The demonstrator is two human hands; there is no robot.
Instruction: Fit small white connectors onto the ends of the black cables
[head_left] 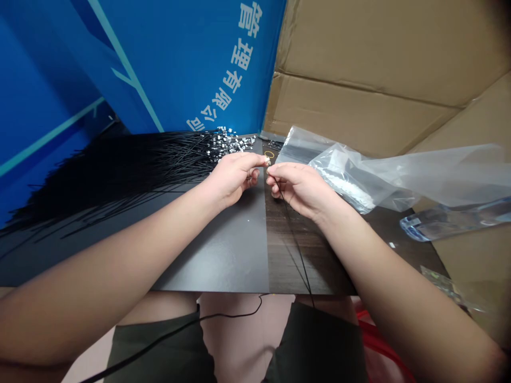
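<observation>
My left hand (235, 178) reaches in from the left, thumb and forefinger pinched on a small white connector (267, 160). Facing it, fingertips nearly touching, my right hand (297, 186) is closed on a thin black wire (297, 244). That wire runs down from the fingers, past the table's front edge. Whether its upper end sits inside the connector is hidden by my fingertips. Beyond my left hand lies a large bundle of black wires (120, 170), with many small white connectors (227, 142) at their ends.
Clear plastic bags (347, 181) holding white pieces lie to the right. A yellow loop (270, 154) rests behind my fingertips. Another clear plastic wrapper (455, 219) is farther right. A blue panel (171, 58) and cardboard (371, 48) wall off the back. A black cable (175, 332) crosses below the table (223, 260).
</observation>
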